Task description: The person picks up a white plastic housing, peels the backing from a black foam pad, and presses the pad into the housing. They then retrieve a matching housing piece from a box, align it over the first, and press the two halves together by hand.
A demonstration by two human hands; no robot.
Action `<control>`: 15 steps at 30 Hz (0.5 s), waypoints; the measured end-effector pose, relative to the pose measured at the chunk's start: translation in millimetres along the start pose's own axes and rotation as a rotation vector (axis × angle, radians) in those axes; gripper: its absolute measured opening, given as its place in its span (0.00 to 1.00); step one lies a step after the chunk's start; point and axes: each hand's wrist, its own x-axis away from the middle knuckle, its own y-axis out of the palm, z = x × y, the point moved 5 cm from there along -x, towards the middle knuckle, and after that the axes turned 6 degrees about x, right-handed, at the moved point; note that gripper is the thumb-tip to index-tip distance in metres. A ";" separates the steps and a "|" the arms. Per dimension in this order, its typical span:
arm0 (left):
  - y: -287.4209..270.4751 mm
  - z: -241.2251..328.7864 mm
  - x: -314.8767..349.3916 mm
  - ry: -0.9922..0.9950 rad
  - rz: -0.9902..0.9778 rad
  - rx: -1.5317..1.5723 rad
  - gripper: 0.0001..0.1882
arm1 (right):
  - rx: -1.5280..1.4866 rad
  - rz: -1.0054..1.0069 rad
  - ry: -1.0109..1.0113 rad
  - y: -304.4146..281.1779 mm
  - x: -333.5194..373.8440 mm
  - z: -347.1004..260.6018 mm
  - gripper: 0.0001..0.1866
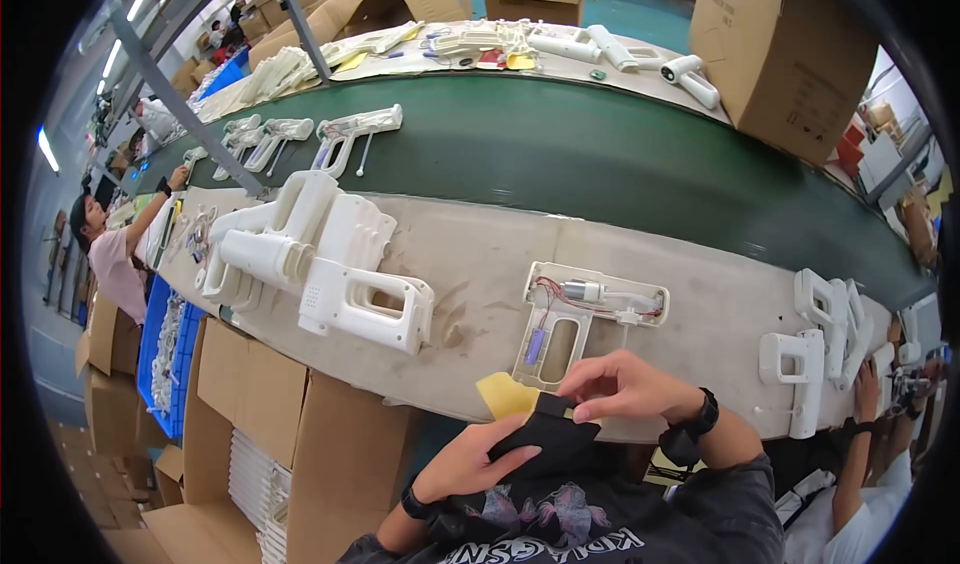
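Note:
Close to my body, my left hand (475, 461) grips a folded black sheet (540, 444), perhaps foam or fabric, with a yellow paper (507, 396) sticking out beside it. My right hand (635, 389) pinches the upper edge of the same black sheet; whether something small sits between its fingertips is too fine to see. Just beyond, an open white gun-shaped housing half (578, 326) lies on the bench, cavity up. Inside it are a silver motor (580, 290), red wires and a purple cylindrical cell (535, 346).
White housing shells (345, 264) are stacked on the bench at left. Further white shells (800, 354) lie at right, beside a co-worker's hand (866, 392). A green conveyor belt (560, 149) carries several opened units. Cardboard boxes (250, 374) and a blue crate (165, 359) stand lower left.

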 end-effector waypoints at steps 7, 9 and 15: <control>-11.0 -24.3 22.5 -0.109 0.107 0.516 0.26 | 0.301 0.598 -0.225 -72.6 2.6 -15.0 0.17; -18.3 -29.4 31.4 -0.134 0.082 0.600 0.28 | 0.535 0.685 -0.126 -85.9 7.4 -20.4 0.18; -20.4 -39.0 38.9 -0.087 0.114 0.714 0.28 | 0.798 0.690 -0.227 -86.9 -16.2 -28.2 0.15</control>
